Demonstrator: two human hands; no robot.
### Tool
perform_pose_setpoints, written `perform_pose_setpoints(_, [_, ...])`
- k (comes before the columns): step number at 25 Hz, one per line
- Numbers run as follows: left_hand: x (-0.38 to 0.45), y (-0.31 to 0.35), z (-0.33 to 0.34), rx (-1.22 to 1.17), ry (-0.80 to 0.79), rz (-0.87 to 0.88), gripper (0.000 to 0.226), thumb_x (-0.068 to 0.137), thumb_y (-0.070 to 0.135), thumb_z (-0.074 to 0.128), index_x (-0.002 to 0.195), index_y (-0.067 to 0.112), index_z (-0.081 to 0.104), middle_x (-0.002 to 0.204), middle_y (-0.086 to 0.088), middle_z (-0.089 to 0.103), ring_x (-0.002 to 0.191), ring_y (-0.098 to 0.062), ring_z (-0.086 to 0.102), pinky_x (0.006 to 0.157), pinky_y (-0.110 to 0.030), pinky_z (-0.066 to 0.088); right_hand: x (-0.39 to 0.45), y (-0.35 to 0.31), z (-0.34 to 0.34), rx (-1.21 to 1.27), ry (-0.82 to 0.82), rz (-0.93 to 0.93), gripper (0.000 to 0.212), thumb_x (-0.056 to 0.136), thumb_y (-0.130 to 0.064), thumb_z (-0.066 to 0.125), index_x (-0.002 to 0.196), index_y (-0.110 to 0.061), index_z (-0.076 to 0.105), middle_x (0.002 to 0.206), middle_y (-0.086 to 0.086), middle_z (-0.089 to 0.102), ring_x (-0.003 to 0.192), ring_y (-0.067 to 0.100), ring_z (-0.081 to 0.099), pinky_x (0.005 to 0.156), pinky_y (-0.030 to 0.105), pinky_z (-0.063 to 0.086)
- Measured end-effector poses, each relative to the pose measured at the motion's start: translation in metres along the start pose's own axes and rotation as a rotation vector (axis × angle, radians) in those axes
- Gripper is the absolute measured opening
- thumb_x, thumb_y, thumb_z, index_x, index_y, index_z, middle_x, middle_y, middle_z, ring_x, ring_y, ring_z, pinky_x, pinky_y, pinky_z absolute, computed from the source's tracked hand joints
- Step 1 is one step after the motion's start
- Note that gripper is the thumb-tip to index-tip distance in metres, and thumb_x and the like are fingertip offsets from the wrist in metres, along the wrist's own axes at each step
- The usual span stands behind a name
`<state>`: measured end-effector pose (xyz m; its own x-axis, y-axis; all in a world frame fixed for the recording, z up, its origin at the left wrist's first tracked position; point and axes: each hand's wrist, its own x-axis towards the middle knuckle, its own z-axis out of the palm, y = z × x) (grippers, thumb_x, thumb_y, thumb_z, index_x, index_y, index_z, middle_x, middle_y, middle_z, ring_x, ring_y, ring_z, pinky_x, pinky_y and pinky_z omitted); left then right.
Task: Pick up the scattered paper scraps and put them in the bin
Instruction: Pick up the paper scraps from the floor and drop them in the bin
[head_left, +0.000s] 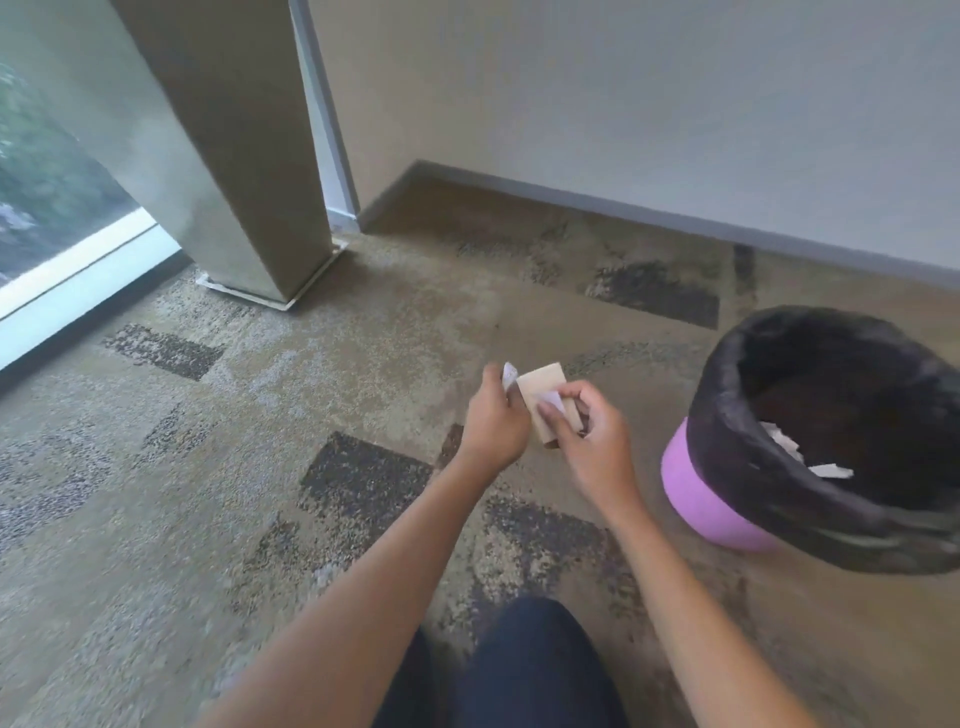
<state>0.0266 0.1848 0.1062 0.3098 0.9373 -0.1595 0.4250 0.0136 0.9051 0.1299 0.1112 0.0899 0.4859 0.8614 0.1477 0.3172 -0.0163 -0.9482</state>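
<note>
Tan cardboard, a small flat piece (545, 395), is being held between the two hands at the centre of the frame, just above the carpet. The left hand (493, 421) is curling its fingers around the piece's left edge and is also pinching a white paper scrap (510, 375) that is sticking up past its thumb. The right hand (597, 441) is closing on the lower right of the cardboard, with another white scrap (550, 401) pressed under its thumb against the face of the piece. Blur is hiding how many scraps each hand is really carrying. The hands are probably gathering the pickings into one bundle so a single drop will do.

Right of the hands, the purple bin (696, 499) lined with a black bag is standing on the carpet (208, 493), near but not touching them, its mouth tilted toward the person. A few white scraps in the bin (826, 467) are already lying inside. No loose scraps are showing on the carpet in view. A square pillar (234, 156) is standing at the upper left beside a window, well clear of the work.
</note>
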Motion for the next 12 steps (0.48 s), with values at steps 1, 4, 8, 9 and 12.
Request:
perform_pose_setpoints(1, [-0.003, 0.013, 0.009, -0.012, -0.002, 0.005, 0.023, 0.102, 0.023, 0.035, 0.109, 0.004, 0.047, 0.095, -0.009, 0.059, 0.083, -0.026, 0.055, 0.068, -0.036, 0.042, -0.001, -0.005, -0.015, -0.009, 0.038, -0.016, 0.010, 0.093, -0.025, 0.067, 0.092, -0.018, 0.060, 0.078, -0.005, 0.067, 0.068, 0.010, 0.060, 0.058, 0.031, 0.046])
perform_pose_setpoints(4, [-0.012, 0.049, 0.041, -0.056, -0.035, 0.038, 0.023, 0.100, 0.025, 0.038, 0.094, 0.011, 0.054, 0.098, -0.012, 0.065, 0.090, -0.029, 0.059, 0.072, -0.035, 0.042, -0.009, -0.018, -0.061, -0.059, 0.230, -0.073, 0.007, 0.094, -0.023, 0.065, 0.091, -0.019, 0.060, 0.074, -0.007, 0.063, 0.064, 0.006, 0.055, 0.058, 0.024, 0.043])
perform_pose_setpoints(8, [-0.023, 0.103, 0.091, -0.035, -0.089, 0.103, 0.034, 0.099, 0.035, 0.043, 0.090, 0.007, 0.061, 0.092, -0.011, 0.068, 0.085, -0.029, 0.061, 0.070, -0.034, 0.043, -0.012, -0.031, -0.125, -0.135, 0.462, -0.126, 0.007, 0.094, -0.019, 0.065, 0.093, -0.014, 0.061, 0.078, -0.009, 0.061, 0.069, 0.006, 0.055, 0.061, 0.015, 0.041])
perform_pose_setpoints(9, [-0.026, 0.118, 0.105, -0.024, -0.111, 0.115, 0.037, 0.098, 0.037, 0.044, 0.092, 0.005, 0.063, 0.092, -0.012, 0.068, 0.084, -0.029, 0.061, 0.071, -0.035, 0.043, -0.012, -0.031, -0.144, -0.158, 0.513, -0.124, 0.007, 0.093, -0.019, 0.066, 0.094, -0.013, 0.061, 0.080, -0.009, 0.062, 0.072, 0.007, 0.058, 0.063, 0.014, 0.044])
perform_pose_setpoints(12, [-0.033, 0.154, 0.148, 0.030, -0.209, 0.138, 0.038, 0.097, 0.039, 0.047, 0.098, 0.005, 0.064, 0.097, -0.014, 0.069, 0.094, -0.032, 0.063, 0.076, -0.035, 0.045, -0.013, -0.023, -0.194, -0.239, 0.637, -0.097, 0.006, 0.093, -0.019, 0.065, 0.096, -0.016, 0.060, 0.086, -0.003, 0.066, 0.077, 0.018, 0.067, 0.068, 0.032, 0.055])
